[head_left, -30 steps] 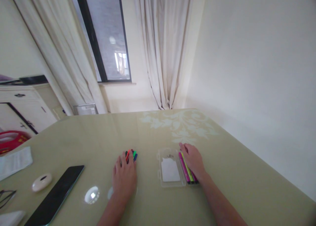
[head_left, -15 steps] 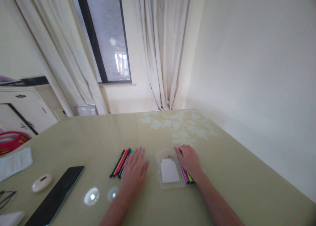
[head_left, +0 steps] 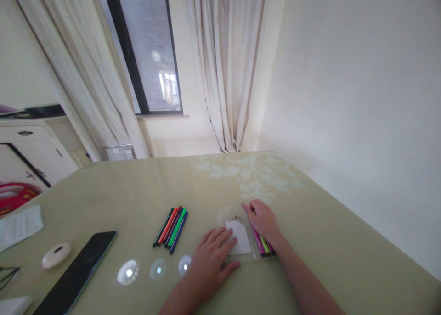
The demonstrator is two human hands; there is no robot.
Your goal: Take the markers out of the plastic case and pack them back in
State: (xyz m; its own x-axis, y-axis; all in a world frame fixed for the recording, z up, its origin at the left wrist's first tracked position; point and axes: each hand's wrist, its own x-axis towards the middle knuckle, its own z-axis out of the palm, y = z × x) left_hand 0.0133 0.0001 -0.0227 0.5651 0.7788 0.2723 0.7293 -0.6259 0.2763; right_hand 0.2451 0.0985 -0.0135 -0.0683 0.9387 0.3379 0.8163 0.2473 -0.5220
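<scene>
A clear plastic pen case (head_left: 255, 256) with a white paper (head_left: 243, 242) in its left half lies on the table. My left hand (head_left: 214, 255) is over the left half, fingers spread flat, holding nothing. Curled over the right half is my right hand (head_left: 263, 221), closed on felt-tip pens. Their pink and yellow-green barrels (head_left: 261, 245) show below it; its fingertips are partly hidden. To the left, several loose felt-tip pens (head_left: 171, 228) in dark green, orange, dark red, green and blue lie side by side.
A black phone-like slab (head_left: 77, 271) lies at the left, beside a white oval object (head_left: 56, 255). Farther left are a folded white cloth or mask (head_left: 19, 227) and thin dark frames (head_left: 8, 276). The table (head_left: 138, 186) meets the wall at the right.
My left hand has moved right, from the loose pens to the case's left half, uncovering the green and blue pens. My right hand has stayed almost in place.
</scene>
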